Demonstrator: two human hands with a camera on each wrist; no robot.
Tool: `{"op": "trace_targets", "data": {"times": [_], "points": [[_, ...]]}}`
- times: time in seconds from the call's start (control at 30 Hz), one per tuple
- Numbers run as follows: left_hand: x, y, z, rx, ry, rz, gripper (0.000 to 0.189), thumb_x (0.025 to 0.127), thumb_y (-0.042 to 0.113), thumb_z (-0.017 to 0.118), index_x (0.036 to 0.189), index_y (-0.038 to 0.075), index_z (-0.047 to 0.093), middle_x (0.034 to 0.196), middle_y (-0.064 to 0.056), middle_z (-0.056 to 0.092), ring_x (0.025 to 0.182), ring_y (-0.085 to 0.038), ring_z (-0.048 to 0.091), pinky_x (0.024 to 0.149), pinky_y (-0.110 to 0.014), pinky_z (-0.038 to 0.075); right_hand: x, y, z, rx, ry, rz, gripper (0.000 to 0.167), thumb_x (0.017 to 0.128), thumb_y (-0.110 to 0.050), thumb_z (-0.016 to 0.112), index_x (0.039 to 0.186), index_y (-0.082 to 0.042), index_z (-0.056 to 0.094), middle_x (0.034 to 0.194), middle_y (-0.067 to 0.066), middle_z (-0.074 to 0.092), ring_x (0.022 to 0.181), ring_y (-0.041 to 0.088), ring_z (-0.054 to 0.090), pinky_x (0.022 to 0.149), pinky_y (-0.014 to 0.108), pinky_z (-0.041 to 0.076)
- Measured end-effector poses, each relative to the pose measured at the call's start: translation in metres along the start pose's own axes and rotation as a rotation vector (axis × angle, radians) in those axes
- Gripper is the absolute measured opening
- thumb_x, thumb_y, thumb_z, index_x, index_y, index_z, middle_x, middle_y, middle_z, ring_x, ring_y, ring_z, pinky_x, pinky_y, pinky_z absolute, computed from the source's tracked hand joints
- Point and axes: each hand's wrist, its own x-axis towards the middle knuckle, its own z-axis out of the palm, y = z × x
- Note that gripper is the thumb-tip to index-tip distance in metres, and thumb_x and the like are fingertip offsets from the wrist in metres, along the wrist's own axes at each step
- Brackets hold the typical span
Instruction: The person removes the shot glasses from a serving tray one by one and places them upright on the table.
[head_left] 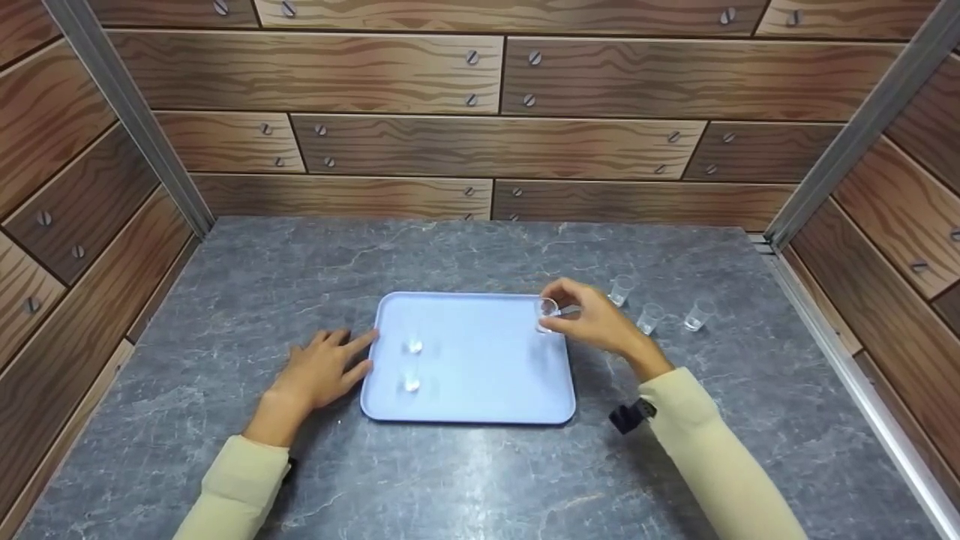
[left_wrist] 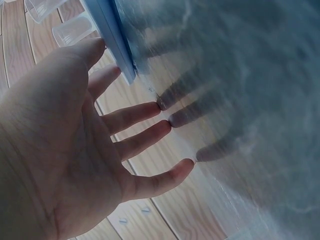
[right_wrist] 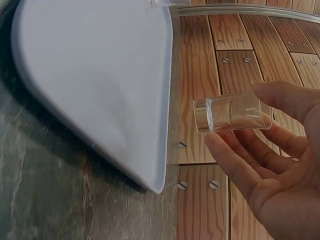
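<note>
Left hand [head_left: 319,371]: my fingers are spread wide and hold nothing; the thumb and index finger touch the left side of the tray, and the other 3 fingertips rest on the table.
Right hand [head_left: 596,319]: it is narrow around 1 clear glass, pinched between thumb and fingers.
Held glass [right_wrist: 235,112]: in my right hand, about upright with its thick base down, above the far right corner of the tray and apart from it.
Tray [head_left: 487,360]: light blue, flat on the table between my 2 hands.
Glasses on the tray: 2 pieces, clear; the nearer glass [head_left: 412,384] is just right of my left thumb, inside the rim, and the farther glass [head_left: 415,346] is to the right of my left index finger.
Glasses on the table: 3 pieces, upright; the first glass [head_left: 621,290] is just beyond the back of my right hand, the second glass [head_left: 650,319] is close beside my right wrist, the third glass [head_left: 698,315] is more to the right.
Table [head_left: 465,480]: grey, with a marble pattern, under my hands.
Sleeves [head_left: 727,457]: pale, behind each hand; a black device [head_left: 631,415] is at my right cuff.
Walls [head_left: 420,142]: plank pattern with screws, beyond my hands and on 2 sides.
</note>
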Motion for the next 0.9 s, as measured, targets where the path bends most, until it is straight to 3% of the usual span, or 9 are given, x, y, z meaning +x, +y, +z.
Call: {"op": "trace_targets", "data": {"times": [0.3,0.5,0.73,0.9], "points": [[0.003,-0.002,-0.004,0.012,0.019,0.016,0.053,0.108,0.044,0.050,0.158,0.030,0.043,0.152,-0.026,0.050,0.140,-0.053,0.046,0.099,-0.085,0.035,-0.017,0.005,-0.022,-0.019,0.032,0.006,0.034,0.089,-0.003,0.078,0.119,0.007,0.064,0.115,0.022,0.068,0.110,0.033,0.067,0.097,0.038,0.060],[0.007,-0.002,-0.005,0.015,0.023,0.015,0.053,0.108,0.043,0.051,0.158,0.029,0.044,0.152,-0.026,0.050,0.139,-0.053,0.046,0.099,-0.086,0.034,-0.031,0.008,-0.042,-0.044,0.074,-0.009,0.034,0.089,-0.006,0.079,0.118,0.004,0.065,0.112,0.017,0.069,0.108,0.030,0.068,0.093,0.024,0.058],[0.003,-0.001,-0.002,0.010,0.032,0.015,0.052,0.107,0.043,0.052,0.157,0.029,0.045,0.150,-0.026,0.052,0.137,-0.052,0.048,0.098,-0.084,0.037,-0.054,0.018,-0.066,-0.028,0.132,-0.001,0.034,0.088,-0.003,0.080,0.118,0.006,0.065,0.110,0.021,0.068,0.100,0.006,0.065,0.090,0.014,0.055],[0.002,0.001,0.002,0.003,0.023,0.010,0.052,0.107,0.043,0.052,0.157,0.030,0.045,0.150,-0.026,0.052,0.138,-0.051,0.048,0.099,-0.085,0.036,-0.080,0.030,-0.080,-0.028,0.175,-0.006,0.032,0.088,-0.001,0.078,0.117,0.006,0.065,0.109,0.020,0.068,0.099,0.001,0.065,0.090,0.014,0.055]]}}
